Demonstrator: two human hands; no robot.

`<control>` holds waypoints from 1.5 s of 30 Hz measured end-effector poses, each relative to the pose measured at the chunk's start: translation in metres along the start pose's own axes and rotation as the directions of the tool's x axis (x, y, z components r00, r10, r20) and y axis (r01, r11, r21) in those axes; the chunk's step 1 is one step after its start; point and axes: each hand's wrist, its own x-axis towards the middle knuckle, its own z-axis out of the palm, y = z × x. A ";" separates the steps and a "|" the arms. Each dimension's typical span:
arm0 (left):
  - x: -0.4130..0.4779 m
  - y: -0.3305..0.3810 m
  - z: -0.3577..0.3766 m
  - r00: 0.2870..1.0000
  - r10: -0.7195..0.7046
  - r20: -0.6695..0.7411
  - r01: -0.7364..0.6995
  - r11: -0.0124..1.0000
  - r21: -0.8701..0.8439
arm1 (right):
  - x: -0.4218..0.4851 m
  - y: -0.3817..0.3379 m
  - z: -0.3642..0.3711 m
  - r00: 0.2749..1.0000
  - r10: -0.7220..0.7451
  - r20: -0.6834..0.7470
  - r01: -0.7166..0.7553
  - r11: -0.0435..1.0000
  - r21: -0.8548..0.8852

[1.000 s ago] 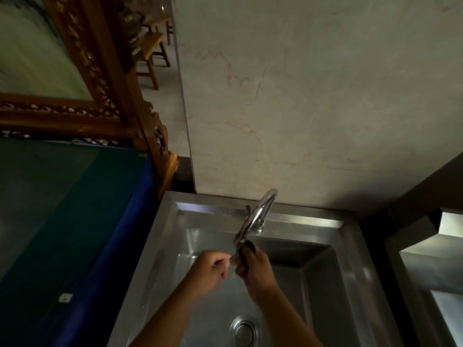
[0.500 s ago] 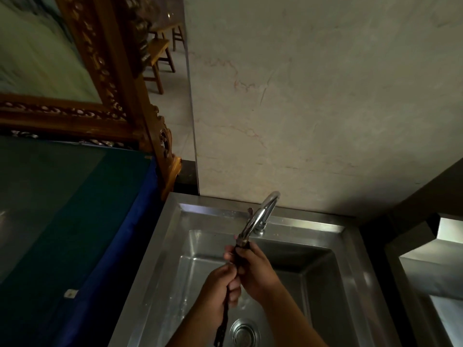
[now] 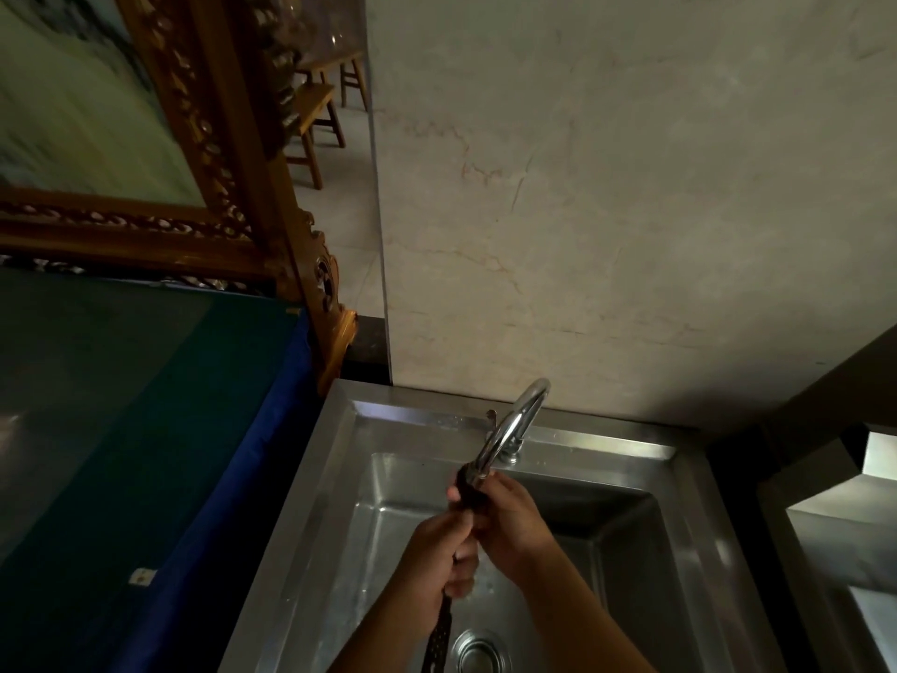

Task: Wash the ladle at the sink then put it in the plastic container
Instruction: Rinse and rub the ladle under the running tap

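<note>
- Left hand: closed around the dark perforated ladle handle, above the stainless steel sink basin.
- Right hand: closed on the ladle's dark upper end, directly beneath the curved chrome faucet.

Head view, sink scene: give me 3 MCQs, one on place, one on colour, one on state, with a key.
1. Where is the ladle bowl?
A. under the faucet spout
B. on the sink rim
C. over the drain

2. What colour is the ladle handle?
A. red
B. black
C. white

3. How is the ladle held?
A. lying loose
B. left hand only
C. both hands

Key:
1 A, the bowl sits at the spout tip.
2 B, a dark perforated handle hangs below the left hand.
3 C, the right hand grips near the bowl, the left hand grips the handle.
</note>
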 end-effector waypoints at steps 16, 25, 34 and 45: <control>-0.003 0.003 0.011 0.998 -0.027 -0.052 0.039 0.973 0.229 | 0.015 0.003 0.004 0.968 0.130 -0.212 -0.122 0.991 0.051; 0.006 0.010 -0.001 0.998 -0.062 -0.008 0.063 0.988 0.142 | 0.016 -0.005 -0.006 0.961 0.266 -0.080 -0.242 0.943 0.230; 0.010 0.029 -0.007 0.997 0.082 0.008 -0.072 0.822 0.565 | 0.007 -0.020 -0.023 0.995 0.089 -0.046 -0.097 0.967 -0.236; 0.017 0.038 -0.009 0.993 0.118 0.017 -0.101 0.762 0.640 | 0.017 -0.037 -0.030 1.000 -0.009 -0.009 0.002 0.811 -0.585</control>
